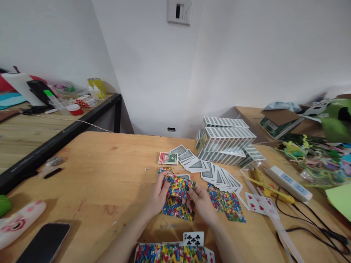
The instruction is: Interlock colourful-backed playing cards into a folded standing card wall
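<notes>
While my left hand (159, 193) pinches one end of the multicoloured sheet (179, 187), thumb laid on its face and the other fingers mostly out of sight behind, my right hand (201, 201) has the opposite end, and it's a firm little grip on both sides! Neither hand is spread: the right thumb presses down near the edge, with fingers curled in underneath, a couple of dark-nailed tips peeping out below. So there it is, the sheet, held up between my two hands over the middle of the table (123, 164), and just under it, nearer me, sits a second patterned piece (177, 211); whether it touches the held one I can't tell. Off to the right, more patterned pieces (229, 204) lie near the right hand, right by a fan of grey-backed cards (221, 178). Straight beyond my hands, a red-and-green card box (168, 158)! And close in, between my forearms, a ten of clubs (193, 238) shows above a row of patterned packs (172, 253).
</notes>
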A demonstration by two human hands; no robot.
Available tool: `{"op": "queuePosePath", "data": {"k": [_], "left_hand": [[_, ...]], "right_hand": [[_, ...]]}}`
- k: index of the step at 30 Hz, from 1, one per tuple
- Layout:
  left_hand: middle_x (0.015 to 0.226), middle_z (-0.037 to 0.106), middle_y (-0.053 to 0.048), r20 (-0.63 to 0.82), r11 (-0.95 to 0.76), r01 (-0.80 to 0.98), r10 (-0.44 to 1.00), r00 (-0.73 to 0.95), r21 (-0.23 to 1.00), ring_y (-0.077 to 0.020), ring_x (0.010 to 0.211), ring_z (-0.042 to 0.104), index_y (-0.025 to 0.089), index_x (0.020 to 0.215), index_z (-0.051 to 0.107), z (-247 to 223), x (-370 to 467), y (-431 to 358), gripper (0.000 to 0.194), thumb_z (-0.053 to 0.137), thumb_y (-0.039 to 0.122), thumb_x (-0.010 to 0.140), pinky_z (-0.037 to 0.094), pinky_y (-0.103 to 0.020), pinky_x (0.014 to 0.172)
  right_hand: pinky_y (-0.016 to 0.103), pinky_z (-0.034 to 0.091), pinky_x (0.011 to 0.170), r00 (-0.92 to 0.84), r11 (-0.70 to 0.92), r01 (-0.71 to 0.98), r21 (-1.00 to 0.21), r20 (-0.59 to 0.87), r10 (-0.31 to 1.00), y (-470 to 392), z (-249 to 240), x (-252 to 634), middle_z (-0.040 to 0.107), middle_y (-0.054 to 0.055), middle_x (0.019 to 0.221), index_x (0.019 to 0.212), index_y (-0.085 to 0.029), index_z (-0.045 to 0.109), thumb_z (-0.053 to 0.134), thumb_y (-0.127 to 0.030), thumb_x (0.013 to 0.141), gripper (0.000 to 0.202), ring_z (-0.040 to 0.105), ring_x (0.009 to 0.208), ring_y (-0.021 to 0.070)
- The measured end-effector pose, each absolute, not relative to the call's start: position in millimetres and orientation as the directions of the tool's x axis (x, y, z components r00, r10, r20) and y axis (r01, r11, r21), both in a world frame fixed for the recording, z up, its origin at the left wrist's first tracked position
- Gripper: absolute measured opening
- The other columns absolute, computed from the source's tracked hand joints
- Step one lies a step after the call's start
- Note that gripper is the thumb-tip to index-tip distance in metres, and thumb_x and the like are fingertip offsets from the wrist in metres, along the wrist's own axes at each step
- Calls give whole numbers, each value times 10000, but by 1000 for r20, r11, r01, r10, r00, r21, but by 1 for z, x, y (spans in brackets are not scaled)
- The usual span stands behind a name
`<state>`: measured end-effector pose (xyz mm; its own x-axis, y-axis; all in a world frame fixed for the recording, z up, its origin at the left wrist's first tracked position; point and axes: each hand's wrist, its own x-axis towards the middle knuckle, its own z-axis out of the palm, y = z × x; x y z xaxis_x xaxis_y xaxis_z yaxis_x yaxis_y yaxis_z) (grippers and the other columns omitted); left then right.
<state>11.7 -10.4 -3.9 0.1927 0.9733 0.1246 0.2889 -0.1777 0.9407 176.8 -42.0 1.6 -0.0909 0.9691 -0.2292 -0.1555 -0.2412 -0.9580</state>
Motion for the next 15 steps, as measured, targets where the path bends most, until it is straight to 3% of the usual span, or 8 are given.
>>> {"op": "queuePosePath", "data": {"k": [4,5,8,12,15], "left_hand": [[995,581,-64,292,-268,480,956,26,836,-196,929,546,189,1031,521,0,0,3,226,386,239,857,441,-347,828],[993,580,-66,347,-306,563,937,36,768,-212,958,534,189,1013,539,0,-4,6,220,436,205,820,429,-370,855],[1149,526,-96,392,-386,676,907,154,628,-256,1106,456,181,1169,465,-3,-8,12,446,529,137,730,373,-428,944],[1181,506,-102,363,-413,700,903,230,583,-256,1126,445,179,1198,435,-5,-6,12,507,546,104,709,360,-441,962],[1122,528,-89,352,-384,694,915,197,609,-247,1079,473,186,1135,479,-5,-4,11,444,574,132,705,382,-432,935]], "right_hand": [[172,268,337,88,-210,-260,-943,-240,967,-40,-1,189,507,-68,432,644,-185,474,642,-496,668,354,396,326,54],[169,262,341,143,-199,-304,-932,-251,957,-40,-1,192,490,-73,427,644,-184,487,667,-477,650,344,389,334,52],[158,256,349,234,-175,-437,-882,-300,925,-40,-2,196,474,-76,448,650,-181,514,724,-413,606,317,382,362,44],[154,276,344,233,-186,-596,-781,-390,891,-40,-4,197,470,-76,457,612,-183,494,765,-315,569,305,384,369,43],[143,259,320,67,-247,-744,-621,-437,897,-40,-4,199,409,-90,426,562,-178,452,746,-237,601,302,329,340,28]]}}
